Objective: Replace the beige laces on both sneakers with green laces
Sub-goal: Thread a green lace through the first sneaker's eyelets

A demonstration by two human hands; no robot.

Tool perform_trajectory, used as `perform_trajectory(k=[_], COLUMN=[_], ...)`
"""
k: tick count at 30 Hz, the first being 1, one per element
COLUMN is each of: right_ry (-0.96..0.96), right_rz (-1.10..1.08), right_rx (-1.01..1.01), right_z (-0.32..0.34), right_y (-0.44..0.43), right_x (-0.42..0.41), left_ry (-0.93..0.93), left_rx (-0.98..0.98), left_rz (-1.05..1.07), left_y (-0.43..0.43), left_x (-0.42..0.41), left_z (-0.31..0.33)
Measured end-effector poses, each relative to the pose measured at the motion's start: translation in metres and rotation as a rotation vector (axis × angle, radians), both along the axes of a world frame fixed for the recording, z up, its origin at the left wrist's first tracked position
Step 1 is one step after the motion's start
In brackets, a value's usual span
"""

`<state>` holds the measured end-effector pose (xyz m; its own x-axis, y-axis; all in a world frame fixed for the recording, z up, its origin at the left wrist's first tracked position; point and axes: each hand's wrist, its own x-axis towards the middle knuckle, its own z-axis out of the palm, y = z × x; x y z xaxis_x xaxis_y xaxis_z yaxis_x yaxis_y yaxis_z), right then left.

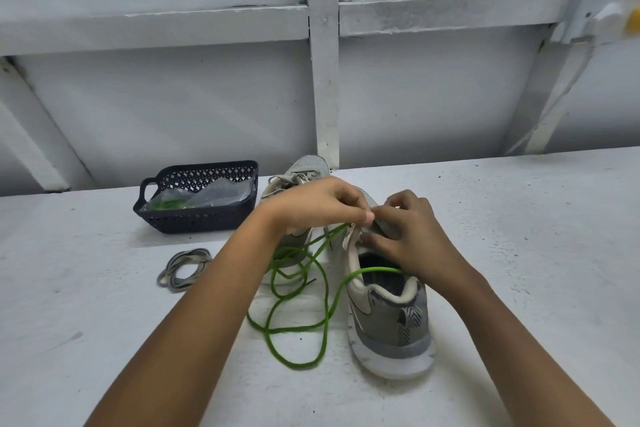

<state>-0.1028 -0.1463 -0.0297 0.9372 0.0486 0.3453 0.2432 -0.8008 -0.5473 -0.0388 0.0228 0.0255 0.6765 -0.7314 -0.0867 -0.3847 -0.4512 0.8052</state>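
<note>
Two bare forearms reach in from the bottom edge and meet over the white speckled surface (519, 253). Between them a long, round green lace (294, 329) lies in loose loops on the surface. One strand rises across the open collar of the near sneaker (394, 326), a grey-and-beige mesh shoe with a white sole, standing upright with its heel toward the camera.

The right hand (412, 236) rests on that shoe's upper by the eyelets, its grip curled onto the fabric and the thumb pressing the flap. The left hand (318, 208) comes in from the side. Its grip is closed to a thumb-and-forefinger pinch on the green lace at the eyelets, fingertips touching the right hand's.

To the left a coiled flat beige-grey lace (183, 269) lies on the surface. Behind the left hand stands the far sneaker (304, 166), a matching shoe with beige laces in it. Farther left, a dark perforated plastic basket (194, 222) holds a clear plastic bag (214, 194) with something green inside.
</note>
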Motion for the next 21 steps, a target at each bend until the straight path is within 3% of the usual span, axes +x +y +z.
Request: perform_trajectory(k=[4, 9, 13, 21], right_ry=[-0.192, -0.245, -0.119, -0.039], right_rz=[-0.01, 0.007, -0.007, 0.018], right_rx=[-0.157, -0.284, -0.363, -0.446], right_z=[0.002, 0.008, 0.015, 0.025], right_y=[-0.001, -0.001, -0.002, 0.002], right_x=[-0.001, -0.012, -0.016, -0.019], left_ry=[-0.008, -0.288, -0.424, -0.554], left_rx=[0.049, 0.197, 0.372, 0.408], left_rz=[0.022, 0.217, 0.121, 0.127], left_y=[-0.006, -0.025, -0.039, -0.044], left_x=[0.006, 0.038, 0.048, 0.056], left_z=[0.005, -0.008, -0.026, -0.044])
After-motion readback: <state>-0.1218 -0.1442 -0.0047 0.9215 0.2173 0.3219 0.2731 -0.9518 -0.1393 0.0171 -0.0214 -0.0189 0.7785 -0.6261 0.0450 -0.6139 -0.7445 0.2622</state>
